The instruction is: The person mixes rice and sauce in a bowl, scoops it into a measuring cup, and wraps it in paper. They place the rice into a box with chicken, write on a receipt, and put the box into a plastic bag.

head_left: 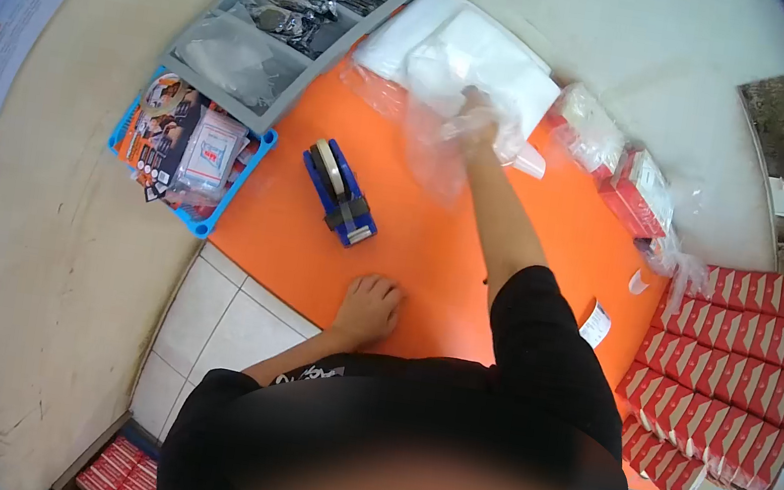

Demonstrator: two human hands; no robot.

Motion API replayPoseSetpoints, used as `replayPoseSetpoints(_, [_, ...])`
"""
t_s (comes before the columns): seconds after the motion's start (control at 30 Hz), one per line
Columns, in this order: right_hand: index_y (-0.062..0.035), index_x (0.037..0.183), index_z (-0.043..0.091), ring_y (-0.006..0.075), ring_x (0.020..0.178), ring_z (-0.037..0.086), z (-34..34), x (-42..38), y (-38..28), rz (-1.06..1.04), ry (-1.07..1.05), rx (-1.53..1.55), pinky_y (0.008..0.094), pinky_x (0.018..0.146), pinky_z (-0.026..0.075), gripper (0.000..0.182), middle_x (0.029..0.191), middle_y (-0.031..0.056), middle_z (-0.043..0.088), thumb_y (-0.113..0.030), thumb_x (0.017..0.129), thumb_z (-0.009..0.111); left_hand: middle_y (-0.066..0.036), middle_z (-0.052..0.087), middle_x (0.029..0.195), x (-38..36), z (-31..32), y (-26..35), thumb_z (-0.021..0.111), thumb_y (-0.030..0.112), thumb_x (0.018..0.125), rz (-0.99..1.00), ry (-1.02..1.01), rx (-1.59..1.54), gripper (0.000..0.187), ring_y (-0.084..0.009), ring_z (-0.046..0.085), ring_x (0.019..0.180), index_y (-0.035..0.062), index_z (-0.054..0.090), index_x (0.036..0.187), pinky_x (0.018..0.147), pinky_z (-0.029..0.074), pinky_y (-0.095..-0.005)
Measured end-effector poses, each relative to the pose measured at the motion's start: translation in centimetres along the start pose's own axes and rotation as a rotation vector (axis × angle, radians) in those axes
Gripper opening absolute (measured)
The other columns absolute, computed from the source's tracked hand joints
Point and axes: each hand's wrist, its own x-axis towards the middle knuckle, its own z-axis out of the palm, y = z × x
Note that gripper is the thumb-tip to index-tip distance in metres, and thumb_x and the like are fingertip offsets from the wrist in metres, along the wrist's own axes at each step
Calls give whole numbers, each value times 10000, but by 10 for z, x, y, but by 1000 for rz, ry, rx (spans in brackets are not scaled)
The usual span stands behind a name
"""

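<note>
My right hand (475, 124) reaches to the far side of the orange table (285, 260), its fingers closed on a clear plastic bag (435, 156). The bag hangs crumpled around the hand and hides some of the fingertips. Just behind it lies a stack of white plastic sheets or bags (512, 66). A white cup-like piece (528, 161) pokes out beside the right wrist. My left hand (369, 309) rests on the table's near edge, fingers laid on the surface and holding nothing. Beyond it stands a blue tape dispenser (340, 195) with a roll of tape.
At the back left, a grey divided tray (276, 108) holds wrapped black cutlery and clear bags. A blue basket (268, 142) of packets stands beside it. Red-and-white boxes (638, 194) line the wall. Stacked red cartons (726, 362) stand right, near a white labelled roll (595, 324).
</note>
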Motion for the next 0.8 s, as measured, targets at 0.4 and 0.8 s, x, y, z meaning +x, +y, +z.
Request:
replayPoseSetpoints(0.4, [-65, 729, 576, 258, 715, 565, 32, 62, 65, -419, -367, -118, 369, 650, 426, 241, 728, 100, 585, -303, 693, 561, -79, 503, 919, 1, 0, -3, 539, 157, 668, -57, -35, -8, 223, -249, 453, 929, 92, 536, 881, 811, 334, -380])
replayPoseSetpoints(0.8, [-83, 990, 534, 298, 816, 566, -267, -178, 12, -611, -1423, 297, 385, 713, 435, 261, 846, 154, 588, -248, 803, 458, -49, 536, 838, 12, 37, 21, 518, 136, 786, -526, -20, -1350, 223, -116, 509, 704, 21, 513, 978, 566, 405, -223])
